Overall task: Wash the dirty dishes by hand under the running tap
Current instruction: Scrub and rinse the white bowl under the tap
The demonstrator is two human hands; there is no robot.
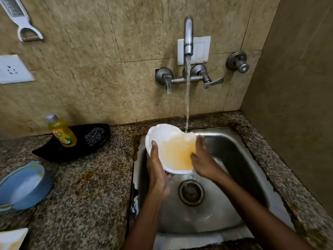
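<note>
bowl: white bowl (171, 150), centre frame over the steel sink (234, 159), tilted toward camera, holding yellowish water
water: tap (188, 37) running, stream lands on the bowl's far rim
left hand (156, 165): grips the near-left rim, thumb inside, fingers hidden beneath
right hand (201, 159): curled over the right rim, thumb inside; rubbing or just holding, cannot tell
step: rinsing out residue
do it well: probably tip further so the tinted water drains, rotate the rim through the stream, rub the inner wall
queue: blue bowls (23, 186) left edge, stained
soap: dish liquid bottle (61, 131) and steel scrubber (94, 136) on black tray (54, 152), left of sink
</note>
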